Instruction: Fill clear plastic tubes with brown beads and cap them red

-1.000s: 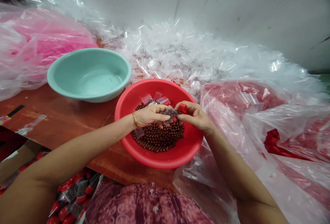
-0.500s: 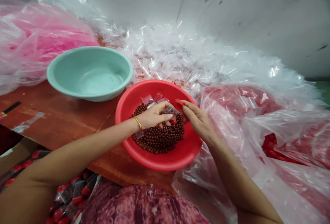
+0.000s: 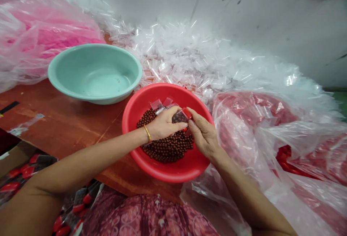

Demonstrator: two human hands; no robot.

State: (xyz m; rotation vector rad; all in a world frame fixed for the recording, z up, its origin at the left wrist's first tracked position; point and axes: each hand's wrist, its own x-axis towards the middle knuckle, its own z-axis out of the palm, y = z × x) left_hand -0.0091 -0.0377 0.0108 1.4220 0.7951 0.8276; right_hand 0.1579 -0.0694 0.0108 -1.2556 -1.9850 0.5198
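Two bare hands meet over a red basin (image 3: 173, 173) at the centre of the frame, seen from above. The left hand (image 3: 164, 126), with a gold bangle (image 3: 147, 133) on its wrist, comes in from the lower left. Its fingers (image 3: 177, 125) are curled shut round a small clear bag (image 3: 179, 116) that has dark round pieces and a red piece inside. The right hand (image 3: 204, 135) comes in from the lower right, and its fingers (image 3: 193, 118) are narrowed to a pinch on the bag's right edge, by the red piece. The bag is just above a bed of loose brown beads (image 3: 168, 149) that covers the basin's bottom. A few flat clear bags (image 3: 157, 104) lie at the far side of the beads. The red basin stands on a brown wooden table (image 3: 67, 123). A teal basin (image 3: 94, 73) stands near it, to the upper left. Behind both, a heap of empty bags (image 3: 206, 58) runs across the frame. A pink plastic sack (image 3: 40, 37) lies at upper left, and a clear sack of red pieces (image 3: 257, 116) at right.
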